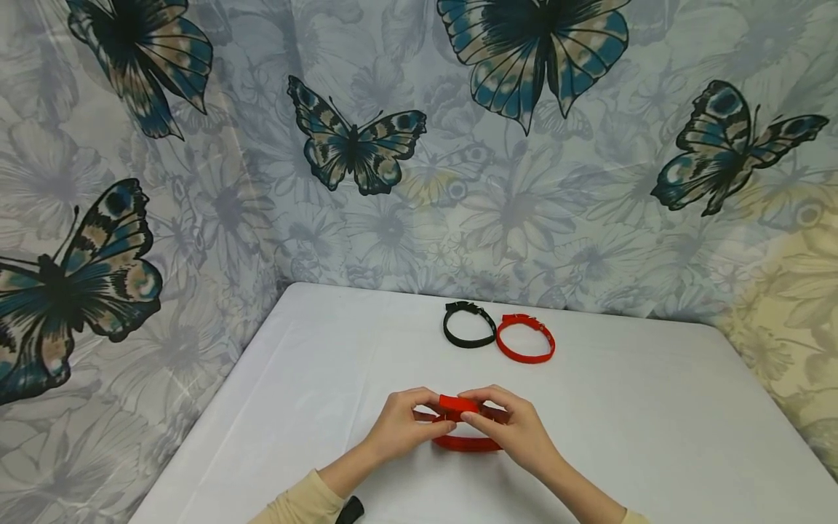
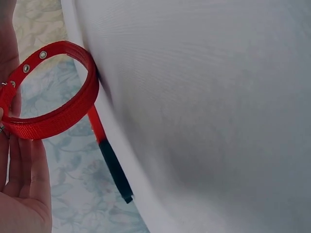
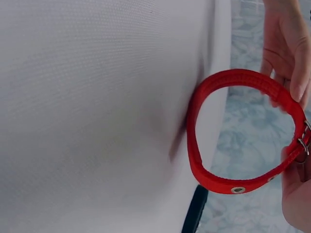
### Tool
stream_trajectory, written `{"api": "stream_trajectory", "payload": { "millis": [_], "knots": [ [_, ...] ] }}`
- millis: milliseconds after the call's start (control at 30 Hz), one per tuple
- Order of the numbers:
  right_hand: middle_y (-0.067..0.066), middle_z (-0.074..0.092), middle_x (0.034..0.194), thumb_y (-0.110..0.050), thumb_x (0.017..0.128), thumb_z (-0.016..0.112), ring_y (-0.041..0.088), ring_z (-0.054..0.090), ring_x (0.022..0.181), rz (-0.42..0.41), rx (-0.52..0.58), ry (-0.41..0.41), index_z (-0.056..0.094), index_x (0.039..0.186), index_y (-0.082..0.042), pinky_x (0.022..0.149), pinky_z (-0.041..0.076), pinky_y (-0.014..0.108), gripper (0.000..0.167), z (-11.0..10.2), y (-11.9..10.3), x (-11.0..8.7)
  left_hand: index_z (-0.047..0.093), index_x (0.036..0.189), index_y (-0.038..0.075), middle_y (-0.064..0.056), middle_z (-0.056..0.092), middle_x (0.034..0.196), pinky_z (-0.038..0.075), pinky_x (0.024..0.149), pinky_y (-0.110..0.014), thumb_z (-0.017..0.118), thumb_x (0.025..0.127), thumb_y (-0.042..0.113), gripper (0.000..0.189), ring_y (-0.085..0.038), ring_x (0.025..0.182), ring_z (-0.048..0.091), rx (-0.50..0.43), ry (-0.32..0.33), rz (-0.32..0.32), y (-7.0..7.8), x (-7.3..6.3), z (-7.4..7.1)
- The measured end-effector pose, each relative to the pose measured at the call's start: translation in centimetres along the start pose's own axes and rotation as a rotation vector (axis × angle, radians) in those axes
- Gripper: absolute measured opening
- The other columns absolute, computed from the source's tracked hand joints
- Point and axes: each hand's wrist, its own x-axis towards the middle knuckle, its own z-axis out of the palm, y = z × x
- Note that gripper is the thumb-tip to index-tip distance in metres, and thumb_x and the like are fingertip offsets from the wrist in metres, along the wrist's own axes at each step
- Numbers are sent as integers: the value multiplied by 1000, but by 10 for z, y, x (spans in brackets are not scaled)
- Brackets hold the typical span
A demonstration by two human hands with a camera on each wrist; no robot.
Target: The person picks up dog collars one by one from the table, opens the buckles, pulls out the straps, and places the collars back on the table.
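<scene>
A red buckled collar (image 1: 466, 443) with metal eyelets stands on edge on the white table, its loop partly hidden by the hands in the head view. My left hand (image 1: 407, 424) pinches its upper band near the buckle from the left. From the right, my right hand (image 1: 517, 429) pinches the same band between thumb and fingers. In the left wrist view the collar (image 2: 56, 124) shows its eyelets beside the left hand (image 2: 24, 194). The right wrist view shows the metal buckle (image 3: 303, 143) between both hands.
Farther back on the white table (image 1: 628, 407) lie a black collar (image 1: 469, 343) and a second red collar (image 1: 526, 358), side by side and apparently touching. A dark object (image 1: 350, 511) shows beside the left sleeve, mostly hidden. Butterfly-patterned cloth (image 1: 393, 240) hangs behind the table.
</scene>
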Motion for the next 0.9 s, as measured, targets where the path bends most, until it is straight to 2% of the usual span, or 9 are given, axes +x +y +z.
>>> {"api": "stream_trajectory", "payload": {
  "millis": [67,167,300,433,667,767,900],
  "knots": [
    [-3,68,101,-26,86,76,17,64,91,-35,-26,1,72,106,-21,81,56,29,22,0,-2,-1,72,92,0,-11,70,90,58,73,-32,76,80,-4,13,-23,85,67,3,-4,4,9,-1,-2],
    [-2,68,99,-23,86,76,16,65,91,-29,-12,11,71,105,-19,81,56,28,21,0,-6,-1,72,93,-1,-11,70,90,58,72,-30,74,81,-5,13,-23,85,67,3,-11,3,13,-1,-2],
    [2,67,95,-23,85,77,17,65,89,24,15,22,71,104,-16,80,56,28,21,0,-10,0,73,95,1,-9,71,91,57,68,-24,75,81,-3,15,-24,84,67,-3,-15,3,0,0,1],
    [4,67,96,-27,85,77,18,65,90,89,12,15,71,104,-14,80,56,28,24,0,-13,2,74,95,6,-5,72,89,56,66,-22,77,81,2,15,-18,81,67,-6,-26,-9,-15,1,5],
    [2,68,91,-27,86,76,20,65,80,211,-45,73,71,104,-15,71,56,26,22,-1,-11,3,76,94,13,3,71,84,56,65,-23,79,81,14,14,-7,78,64,-29,-18,-88,-20,-3,5],
    [0,70,92,-30,87,75,19,65,84,235,-70,101,71,105,-16,70,56,29,22,-3,-11,5,76,95,12,3,71,84,56,64,-24,79,81,14,14,-7,78,64,-34,-1,-106,-22,-1,5],
    [7,71,95,-32,88,73,18,65,87,257,-57,109,71,108,-14,74,56,33,26,-6,-12,11,76,95,15,4,71,85,56,65,-25,79,82,17,13,-8,80,65,-17,8,-123,-24,5,3]
  ]
}}
